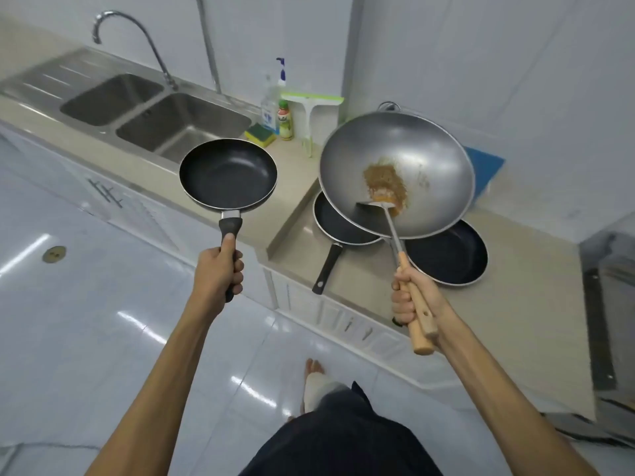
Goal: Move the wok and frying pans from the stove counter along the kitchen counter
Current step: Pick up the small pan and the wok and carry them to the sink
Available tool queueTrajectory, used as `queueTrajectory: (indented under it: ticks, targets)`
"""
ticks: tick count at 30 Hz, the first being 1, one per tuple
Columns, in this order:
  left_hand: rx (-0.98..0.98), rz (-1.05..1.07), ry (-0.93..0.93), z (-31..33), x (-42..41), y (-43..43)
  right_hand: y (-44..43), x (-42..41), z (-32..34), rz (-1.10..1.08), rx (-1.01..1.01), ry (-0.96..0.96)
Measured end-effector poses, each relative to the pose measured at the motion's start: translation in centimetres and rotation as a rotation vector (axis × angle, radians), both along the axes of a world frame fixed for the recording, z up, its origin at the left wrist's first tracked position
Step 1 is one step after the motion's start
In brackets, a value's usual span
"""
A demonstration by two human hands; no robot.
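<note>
A person's left hand [220, 269] grips an empty black frying pan [228, 173] above the counter edge; the right hand [412, 297] clasps the handles of a wok [397, 173] holding brown residue and a spatula [374, 206], over two pans [446, 255] on the stove counter [515, 304].

The wok [412, 159] hides the far parts of both frying pans [450, 259] lying on the lower counter [299, 242]. The oil bottle's [285, 120] label is too small to read. An appliance [611, 304] is cut off at the right edge.
</note>
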State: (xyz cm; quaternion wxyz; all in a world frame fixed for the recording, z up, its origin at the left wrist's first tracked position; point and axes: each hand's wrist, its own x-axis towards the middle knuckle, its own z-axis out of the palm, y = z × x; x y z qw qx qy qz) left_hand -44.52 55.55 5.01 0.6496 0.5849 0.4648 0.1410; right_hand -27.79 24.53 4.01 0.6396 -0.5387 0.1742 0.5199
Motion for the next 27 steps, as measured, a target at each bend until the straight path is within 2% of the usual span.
queueTrajectory:
  ticks: [8,18,27]
  targets:
    - [0.015,0.170,-0.012,0.6,-4.3,12.6,16.1,1.1,0.0,0.157,0.038,0.018]
    - [-0.014,0.311,-0.010,0.2,-4.3,32.3,38.8,5.1,-0.6,0.293,-0.024,0.070]
    - [-0.028,0.492,0.001,-0.6,-5.9,47.9,58.5,5.9,0.8,0.457,-0.043,0.038]
